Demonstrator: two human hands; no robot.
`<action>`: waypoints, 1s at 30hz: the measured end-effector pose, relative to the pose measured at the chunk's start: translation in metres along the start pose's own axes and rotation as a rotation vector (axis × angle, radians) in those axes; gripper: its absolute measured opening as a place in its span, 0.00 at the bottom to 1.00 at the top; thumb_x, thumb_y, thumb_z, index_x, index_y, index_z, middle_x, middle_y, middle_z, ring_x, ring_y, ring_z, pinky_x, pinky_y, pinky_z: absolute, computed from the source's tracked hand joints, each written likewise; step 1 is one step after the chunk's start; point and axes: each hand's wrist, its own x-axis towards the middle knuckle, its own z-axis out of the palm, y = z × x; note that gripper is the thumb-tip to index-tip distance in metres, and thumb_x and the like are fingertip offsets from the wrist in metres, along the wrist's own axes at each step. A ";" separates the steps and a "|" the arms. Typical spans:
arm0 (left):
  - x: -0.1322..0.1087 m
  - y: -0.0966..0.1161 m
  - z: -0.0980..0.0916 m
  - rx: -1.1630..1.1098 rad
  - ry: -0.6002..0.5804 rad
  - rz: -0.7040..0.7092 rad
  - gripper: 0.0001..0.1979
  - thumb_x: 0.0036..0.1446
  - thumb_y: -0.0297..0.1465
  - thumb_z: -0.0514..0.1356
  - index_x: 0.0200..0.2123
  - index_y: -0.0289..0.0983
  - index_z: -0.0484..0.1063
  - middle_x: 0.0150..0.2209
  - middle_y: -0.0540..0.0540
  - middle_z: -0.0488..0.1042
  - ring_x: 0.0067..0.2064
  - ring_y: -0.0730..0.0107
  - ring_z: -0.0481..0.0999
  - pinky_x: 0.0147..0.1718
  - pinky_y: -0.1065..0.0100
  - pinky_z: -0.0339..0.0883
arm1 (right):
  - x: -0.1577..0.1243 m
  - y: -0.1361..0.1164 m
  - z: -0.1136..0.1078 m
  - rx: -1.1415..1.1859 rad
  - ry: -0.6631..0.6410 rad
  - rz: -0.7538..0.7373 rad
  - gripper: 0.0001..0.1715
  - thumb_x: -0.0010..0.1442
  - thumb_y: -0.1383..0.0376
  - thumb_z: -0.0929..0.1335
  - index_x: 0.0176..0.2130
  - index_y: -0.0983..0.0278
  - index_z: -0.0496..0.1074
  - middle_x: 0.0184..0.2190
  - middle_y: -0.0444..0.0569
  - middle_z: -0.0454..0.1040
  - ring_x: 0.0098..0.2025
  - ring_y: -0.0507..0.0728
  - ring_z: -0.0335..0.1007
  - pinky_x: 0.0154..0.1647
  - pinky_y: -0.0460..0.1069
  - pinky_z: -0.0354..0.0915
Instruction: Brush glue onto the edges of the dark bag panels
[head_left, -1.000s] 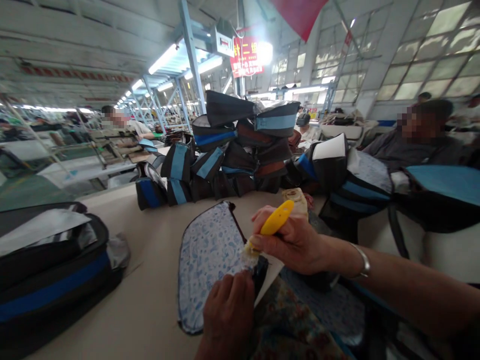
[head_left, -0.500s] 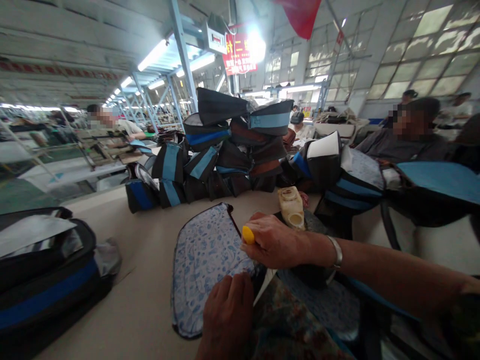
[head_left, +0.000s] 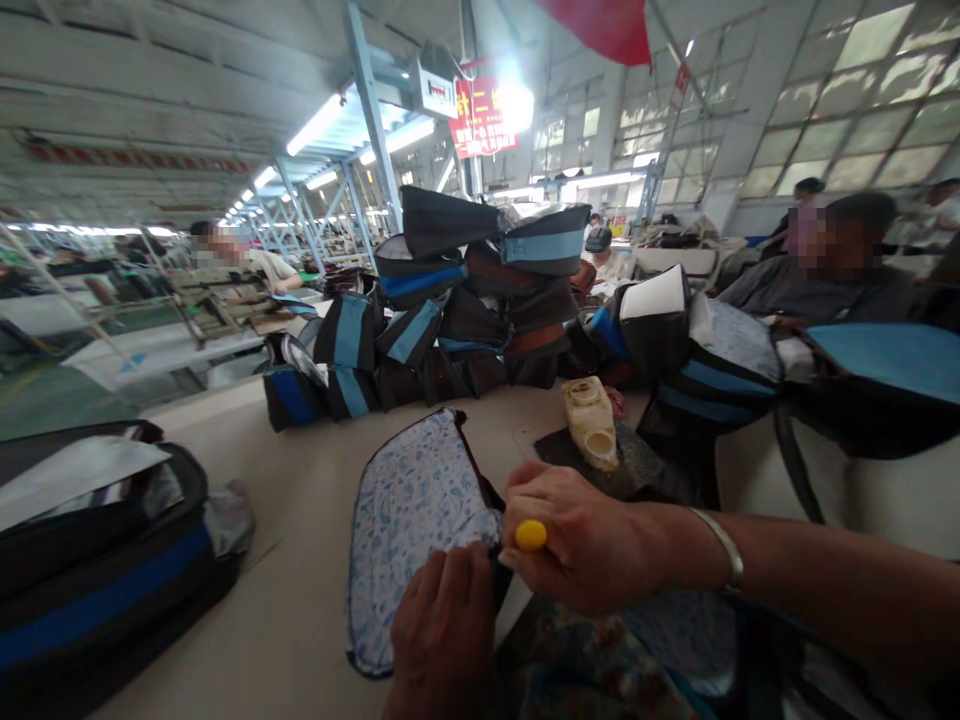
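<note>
The right hand (head_left: 581,540) had dropped lower than before and was shut tight on a yellow tool (head_left: 530,535), with only its round end showing. It was now near the left hand (head_left: 442,630), which lay on a blue flowery cloth (head_left: 412,530), maybe gripping it. A cream plastic bottle (head_left: 589,425) sat on a dark mat (head_left: 592,465) on the tabletop (head_left: 300,480). Black and blue bags (head_left: 450,320) were piled behind, in a big factory room (head_left: 187,100).

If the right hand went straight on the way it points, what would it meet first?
Probably the blue-patterned fabric panel just ahead of the right hand, at its edge beside the left hand; depth is unclear.
</note>
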 end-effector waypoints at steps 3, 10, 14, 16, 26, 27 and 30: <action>0.006 -0.018 -0.011 0.049 0.038 0.034 0.06 0.60 0.23 0.59 0.41 0.35 0.72 0.28 0.48 0.71 0.30 0.66 0.69 0.33 0.64 0.61 | 0.001 -0.008 -0.023 0.036 0.163 0.010 0.08 0.65 0.68 0.65 0.32 0.60 0.64 0.25 0.42 0.68 0.27 0.54 0.66 0.44 0.54 0.69; 0.007 -0.083 -0.033 0.038 0.296 -0.291 0.04 0.61 0.31 0.62 0.38 0.36 0.72 0.32 0.47 0.74 0.33 0.68 0.73 0.34 0.68 0.64 | -0.008 -0.003 -0.039 0.285 0.590 0.194 0.05 0.67 0.66 0.68 0.37 0.57 0.73 0.33 0.46 0.71 0.43 0.60 0.73 0.46 0.57 0.70; -0.015 -0.110 -0.008 -0.251 0.147 -0.820 0.12 0.60 0.43 0.60 0.32 0.40 0.72 0.33 0.50 0.74 0.32 0.69 0.73 0.33 0.69 0.64 | -0.009 0.003 -0.014 0.498 0.654 0.300 0.02 0.66 0.64 0.70 0.38 0.56 0.75 0.36 0.46 0.72 0.43 0.60 0.72 0.37 0.51 0.70; -0.029 -0.114 0.009 -0.335 0.055 -0.970 0.15 0.57 0.46 0.59 0.30 0.40 0.73 0.31 0.50 0.73 0.31 0.68 0.73 0.33 0.68 0.65 | -0.009 0.004 -0.001 0.563 0.616 0.370 0.02 0.66 0.63 0.70 0.38 0.57 0.75 0.35 0.46 0.72 0.40 0.57 0.71 0.35 0.48 0.69; -0.103 -0.074 0.003 -0.475 0.031 -1.223 0.24 0.63 0.50 0.48 0.46 0.39 0.72 0.39 0.44 0.77 0.41 0.61 0.78 0.38 0.63 0.71 | -0.002 0.004 0.040 0.766 0.558 0.455 0.01 0.65 0.62 0.71 0.40 0.57 0.75 0.36 0.44 0.72 0.35 0.51 0.68 0.33 0.43 0.67; -0.106 -0.069 0.001 -0.538 0.030 -1.159 0.24 0.63 0.49 0.47 0.49 0.39 0.72 0.44 0.44 0.77 0.45 0.61 0.78 0.42 0.63 0.72 | 0.000 0.004 0.043 0.777 0.563 0.455 0.01 0.65 0.62 0.71 0.40 0.57 0.75 0.35 0.43 0.72 0.34 0.51 0.68 0.33 0.43 0.67; -0.099 -0.062 -0.001 -0.630 0.030 -1.016 0.23 0.59 0.46 0.57 0.51 0.38 0.73 0.49 0.42 0.75 0.48 0.61 0.77 0.46 0.64 0.72 | 0.005 0.004 0.050 0.787 0.567 0.450 0.02 0.66 0.62 0.71 0.38 0.58 0.75 0.34 0.44 0.72 0.33 0.51 0.68 0.31 0.43 0.66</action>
